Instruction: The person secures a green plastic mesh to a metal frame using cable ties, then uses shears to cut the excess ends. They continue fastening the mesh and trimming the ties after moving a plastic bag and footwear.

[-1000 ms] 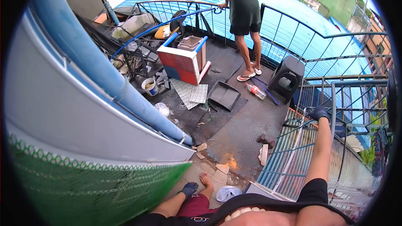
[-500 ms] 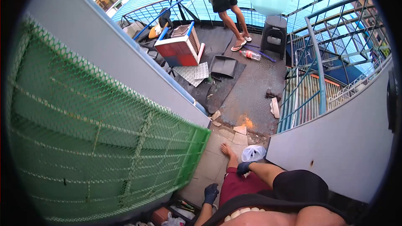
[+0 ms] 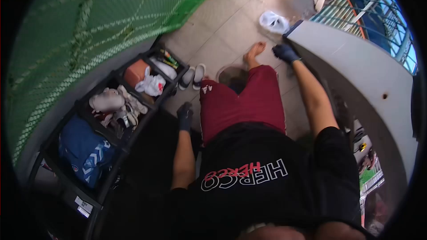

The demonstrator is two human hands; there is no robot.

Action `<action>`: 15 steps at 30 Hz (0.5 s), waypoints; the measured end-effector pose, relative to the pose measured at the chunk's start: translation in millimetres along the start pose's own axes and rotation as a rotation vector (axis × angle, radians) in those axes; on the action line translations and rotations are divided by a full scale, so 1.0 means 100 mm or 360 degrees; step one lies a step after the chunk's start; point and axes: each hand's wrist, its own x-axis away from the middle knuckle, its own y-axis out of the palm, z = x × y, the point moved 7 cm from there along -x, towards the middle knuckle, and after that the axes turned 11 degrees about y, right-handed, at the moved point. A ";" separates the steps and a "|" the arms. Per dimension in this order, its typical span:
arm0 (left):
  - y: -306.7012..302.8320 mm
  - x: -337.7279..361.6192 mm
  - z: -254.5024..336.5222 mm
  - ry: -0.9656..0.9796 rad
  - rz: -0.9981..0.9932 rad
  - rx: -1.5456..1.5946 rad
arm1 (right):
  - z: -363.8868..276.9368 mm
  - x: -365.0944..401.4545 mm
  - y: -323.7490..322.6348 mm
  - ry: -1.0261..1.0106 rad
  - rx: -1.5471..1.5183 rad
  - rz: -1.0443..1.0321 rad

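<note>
Plastic bag [image 3: 274, 21] lay on the floor [image 3: 222, 31] by the wall [image 3: 351, 62] end, where the gloved right hand [image 3: 285, 53] had just moved from the thigh, grip unclear, while the left hand [image 3: 184, 115] hung slack, spread and empty near the shoe rack [image 3: 116, 78].

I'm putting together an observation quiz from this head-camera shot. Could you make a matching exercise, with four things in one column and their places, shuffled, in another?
Things
1. white plastic bag
2. blue bag
3. pair of shoes
4. left hand

Places
A. on the floor at the end of the black rack
B. beside the red shorts, gloved
C. on the floor beyond the right hand, by the corner of the white wall
D. inside the black rack

Pairs: 1-C, 2-D, 3-A, 4-B
</note>
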 end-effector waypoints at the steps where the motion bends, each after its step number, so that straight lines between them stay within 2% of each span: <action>1: -0.09 -0.23 -0.05 0.0140 -0.0064 -0.0185 | 0.16 -0.08 0.08 0.0397 -0.0428 -0.0124; 3: -0.10 -0.45 0.12 0.0149 -0.0126 -0.0174 | -0.10 0.23 0.16 0.0759 -0.0835 -0.0056; 5: -0.09 -0.59 0.32 0.0129 -0.0260 -0.0208 | -0.22 0.41 0.53 0.0888 -0.0738 0.0011; 7: -0.16 -0.73 0.34 0.0155 -0.0371 -0.0124 | -0.24 0.54 1.15 0.0827 -0.0673 0.0027; 8: -0.18 -0.78 0.29 0.0213 -0.0465 -0.0047 | -0.24 0.50 1.56 0.0648 -0.0368 -0.0149; 9: -0.22 -0.87 0.17 0.0212 -0.0476 -0.0027 | -0.10 0.44 2.15 0.0796 -0.0397 -0.0211; 10: -0.27 -0.95 0.04 0.0183 -0.0418 0.0125 | -0.37 0.56 2.49 0.0770 -0.0545 -0.0398; 11: -0.30 -1.01 -0.09 0.0145 -0.0370 0.0266 | -0.96 0.77 2.52 0.0607 -0.0100 -0.0465; 12: -0.30 -1.04 -0.21 0.0123 -0.0353 0.0320 | -1.11 0.77 2.78 0.0540 0.0136 -0.0438; 13: -0.27 -1.10 -0.34 0.0095 -0.0389 0.0314 | -1.51 0.90 2.68 0.0701 0.0315 -0.0387; 15: -0.12 -1.21 -0.61 -0.0103 -0.0472 0.0496 | -1.90 0.88 2.75 0.0475 0.0317 -0.0312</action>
